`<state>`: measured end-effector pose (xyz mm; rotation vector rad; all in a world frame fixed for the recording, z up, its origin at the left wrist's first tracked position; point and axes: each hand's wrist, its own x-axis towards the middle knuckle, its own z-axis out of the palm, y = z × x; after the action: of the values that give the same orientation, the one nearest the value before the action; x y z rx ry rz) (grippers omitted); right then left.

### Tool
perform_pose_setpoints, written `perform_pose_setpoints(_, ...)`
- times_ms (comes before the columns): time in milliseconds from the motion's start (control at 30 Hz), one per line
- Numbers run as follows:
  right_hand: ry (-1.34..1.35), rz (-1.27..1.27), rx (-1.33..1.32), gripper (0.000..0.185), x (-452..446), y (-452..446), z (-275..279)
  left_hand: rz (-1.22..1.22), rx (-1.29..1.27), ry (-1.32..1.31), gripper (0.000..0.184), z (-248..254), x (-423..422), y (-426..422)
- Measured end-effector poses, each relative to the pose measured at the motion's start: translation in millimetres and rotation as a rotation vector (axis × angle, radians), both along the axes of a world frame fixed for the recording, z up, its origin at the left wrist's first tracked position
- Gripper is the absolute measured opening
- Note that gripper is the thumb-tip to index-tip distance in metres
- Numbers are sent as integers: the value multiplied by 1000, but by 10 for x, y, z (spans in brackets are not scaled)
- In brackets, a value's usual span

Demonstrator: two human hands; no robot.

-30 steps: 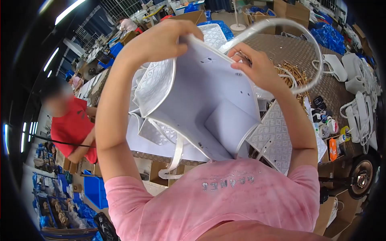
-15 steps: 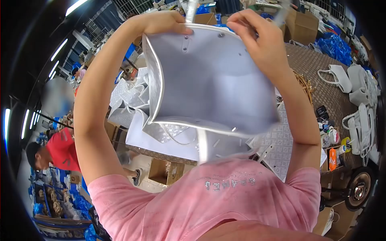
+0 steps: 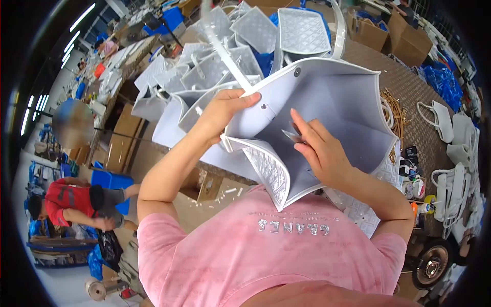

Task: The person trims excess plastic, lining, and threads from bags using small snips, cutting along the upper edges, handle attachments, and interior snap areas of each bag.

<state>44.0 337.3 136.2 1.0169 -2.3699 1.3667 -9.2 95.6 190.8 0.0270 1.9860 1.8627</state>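
A white tote bag with a smooth grey lining is held tilted in front of me, its mouth gaping toward my chest. My left hand is closed on the rim at the left, thumb just by the foot of a white strap. A metal snap shows at the middle of the rim, and a rivet sits near my left thumb. Over the open mouth, my right hand pinches a small pointed metal blade; its handle is hidden in the fingers. Quilted patterning covers the folded side panel.
Several similar bags crowd the table on the left and behind. Gold chains lie to the right, near white straps and small bottles. Cardboard boxes stand at the back. A person in red bends at the far left.
The bag has come lower and turned, its left rim now nearer. My left hand has moved down with it. My right hand has left the far rim for the bag's mouth, where a blade now shows.
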Motion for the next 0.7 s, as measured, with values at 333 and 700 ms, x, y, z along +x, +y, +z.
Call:
perform_pose_setpoints(333, 181, 53, 381, 52, -82, -24, -26, 144, 402, 18, 28, -500, 411, 94)
perform_pose_setpoints(700, 342, -73, 317, 65, -126, -88, -211, 87, 510, -55, 27, -482, 394, 68)
